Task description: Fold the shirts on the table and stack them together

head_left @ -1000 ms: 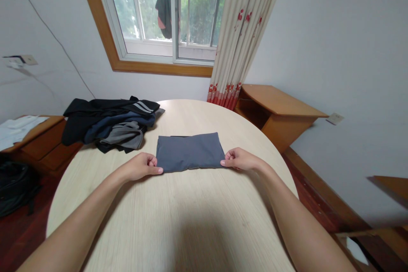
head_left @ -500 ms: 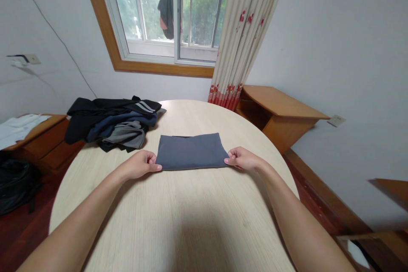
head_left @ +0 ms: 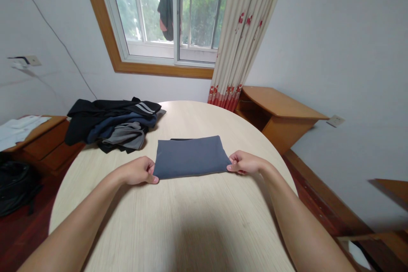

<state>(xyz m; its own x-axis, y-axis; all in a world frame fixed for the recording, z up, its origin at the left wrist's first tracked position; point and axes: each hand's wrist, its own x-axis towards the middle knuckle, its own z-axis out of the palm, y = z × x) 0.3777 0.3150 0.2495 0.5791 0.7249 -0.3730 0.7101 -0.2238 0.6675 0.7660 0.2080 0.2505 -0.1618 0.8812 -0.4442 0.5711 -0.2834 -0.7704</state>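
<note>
A folded grey garment [head_left: 190,156] lies flat on the round light-wood table [head_left: 178,229], a thin black edge showing along its far side. My left hand [head_left: 139,171] pinches the garment's near left corner, fingers closed. My right hand [head_left: 245,162] pinches the near right corner, fingers closed too. Both forearms stretch across the table toward the cloth.
A heap of dark clothes [head_left: 111,124] sits at the table's far left. A wooden cabinet [head_left: 277,114] stands to the right by the curtain [head_left: 245,34], another with white cloth [head_left: 19,129] on it to the left. A window [head_left: 165,12] faces me.
The garment's near edge has shifted slightly toward me and to the left, and both hands came with it, still pinching the corners.
</note>
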